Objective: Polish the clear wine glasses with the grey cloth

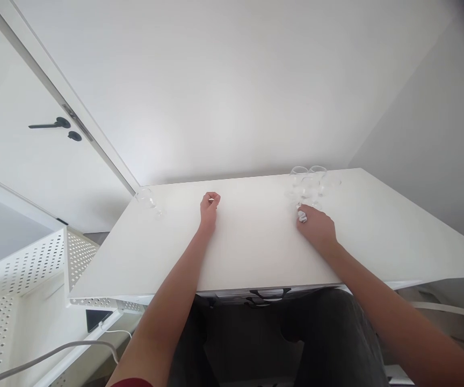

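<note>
My right hand (316,224) is closed around a crumpled white wad (302,216), which looks like tissue or cloth. Just beyond its fingertips stand several clear stemmed glasses (308,180), grouped at the back of the white table (252,242). My left hand (210,208) rests over the table left of the middle, thumb and fingers curled together in a pinch. Whether anything small is between them cannot be made out. Another clear glass (146,198) is at the back left corner, apart from both hands.
Behind the table is a white wall (224,97). At the left is a door with a black handle (50,123). White perforated panels (34,269) and a grey cable (55,352) lie lower left. Black drawer handles (270,294) show under the front edge, above my legs.
</note>
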